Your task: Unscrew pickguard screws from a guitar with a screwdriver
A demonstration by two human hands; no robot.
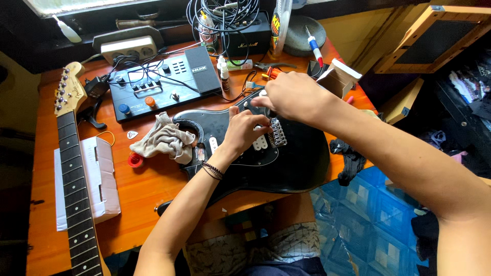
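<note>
Black and glossy, the electric guitar body [286,163] lies flat on the orange wooden table [138,204] with no neck fitted, its lower edge hanging slightly over the table's near side. The person's left hand [245,132] rests on the pickguard with fingers curled down beside the white pickups [261,143], pressing on the body rather than gripping anything that can be made out. The right hand [289,94] reaches across from the right and hovers over the top of the body just above the metal bridge [277,134]; its fingers are bunched together near the left hand's fingertips, but whether they pinch a small part cannot be told. The two hands sit close together, almost touching. A crumpled beige cloth [163,142] lies against the body's upper horn, with a small red cap [134,160] just beside it and a white pick [132,134] nearby. The detached guitar neck [74,174] runs along the table's left side, partly over a white cardboard box [102,184]. Behind the body stands a black effects unit [158,82] with orange and blue knobs, cables trailing from it, and a small white dropper bottle [223,69] stands upright next to it. An open cardboard box [340,76] sits just beyond the right hand.
</note>
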